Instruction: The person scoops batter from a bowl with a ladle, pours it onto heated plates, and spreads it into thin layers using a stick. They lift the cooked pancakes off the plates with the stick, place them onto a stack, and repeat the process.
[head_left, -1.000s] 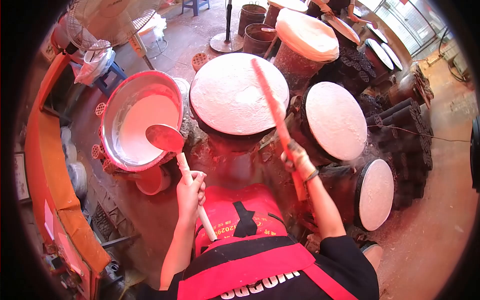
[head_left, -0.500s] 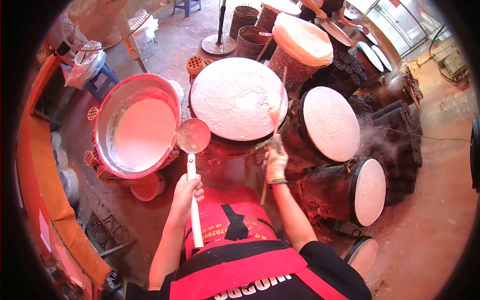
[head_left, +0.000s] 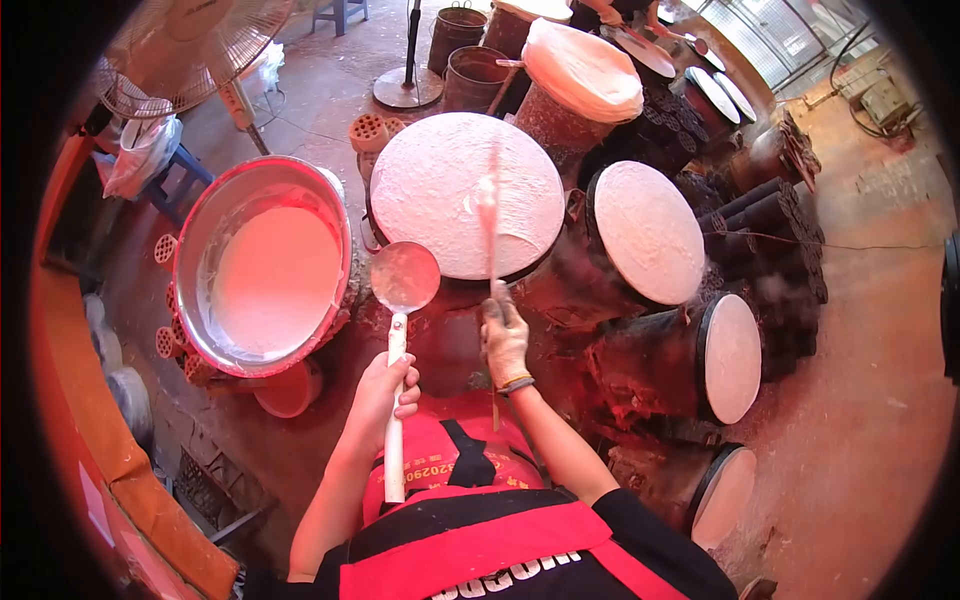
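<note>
Both hands are gripping tools, the left hand (head_left: 383, 392) clenching a white-handled round metal ladle (head_left: 404, 278) beside the batter basin (head_left: 205, 215), the right hand (head_left: 505, 342) pressing a thin stick (head_left: 490, 215) into the white round steaming sheet (head_left: 466, 192), risking tearing it.

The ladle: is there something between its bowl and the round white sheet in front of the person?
Nothing visible. The ladle, in the left hand, hangs just beside the sheet; the stick in the right hand lies across the sheet.
</note>
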